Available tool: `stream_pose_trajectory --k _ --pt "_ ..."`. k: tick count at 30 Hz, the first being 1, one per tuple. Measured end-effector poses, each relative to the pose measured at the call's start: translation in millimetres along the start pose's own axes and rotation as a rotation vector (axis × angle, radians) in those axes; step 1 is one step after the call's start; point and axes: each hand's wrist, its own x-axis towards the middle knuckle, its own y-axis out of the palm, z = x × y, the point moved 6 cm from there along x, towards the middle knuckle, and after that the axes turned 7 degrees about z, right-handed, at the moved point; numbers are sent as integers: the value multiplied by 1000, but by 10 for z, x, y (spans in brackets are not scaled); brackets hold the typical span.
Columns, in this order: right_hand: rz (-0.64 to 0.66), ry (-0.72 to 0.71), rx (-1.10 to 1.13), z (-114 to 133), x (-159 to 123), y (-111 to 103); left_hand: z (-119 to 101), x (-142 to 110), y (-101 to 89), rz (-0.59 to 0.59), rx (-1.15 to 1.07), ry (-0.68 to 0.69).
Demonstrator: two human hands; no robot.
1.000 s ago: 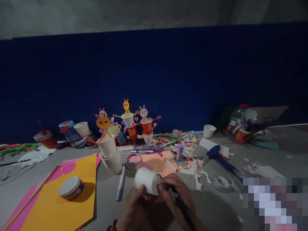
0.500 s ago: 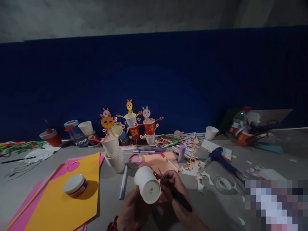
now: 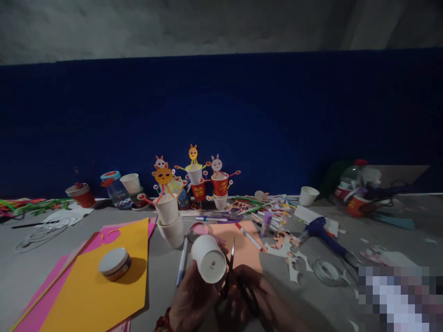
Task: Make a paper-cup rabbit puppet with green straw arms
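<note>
Our left hand (image 3: 194, 293) held a white paper cup (image 3: 204, 253) over the gray table (image 3: 162, 281), fingers curled around its side, its base with a small hole facing us. Our right hand (image 3: 258, 288) held black-handled scissors (image 3: 231, 267) just beside the cup, fingers closed around the handles, the blades pointing up over the peach paper (image 3: 249, 258). To the left, we had a lidded jar (image 3: 115, 263) on the orange sheet (image 3: 100, 299) and a stack of paper cups (image 3: 172, 231).

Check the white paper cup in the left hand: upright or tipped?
Tipped: the white paper cup in the left hand turns its round base, with a small hole, toward the camera.
</note>
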Motion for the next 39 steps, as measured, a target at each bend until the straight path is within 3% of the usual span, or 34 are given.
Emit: stream_pose_trajectory --k 5,10,13,15,19,21,23,34,39 --pt "68 8 154 -15 -150 109 42 -13 -20 -16 -58 -27" --pt "-41 53 24 2 -271 130 100 -59 -69 -169 -46 -89" --pt "-206 -30 -327 147 -384 -24 97 -44 -52 -178 -25 -85" --pt "-307 -74 -720 337 -506 -139 84 -29 -65 -169 -30 -50" --pt "-262 -353 -1550 789 -757 -109 79 -31 -133 -185 -4 8" --pt "-211 -539 -1805 935 -869 -30 89 -43 -151 -215 31 10" --pt "-175 -619 -1966 1013 -924 30 98 -48 -141 -232 50 6" --pt "-111 -522 -2120 1082 -853 119 108 -24 -55 -250 55 -22" --pt "-71 -516 -2192 1104 -836 119 111 -69 -111 -383 54 -35"
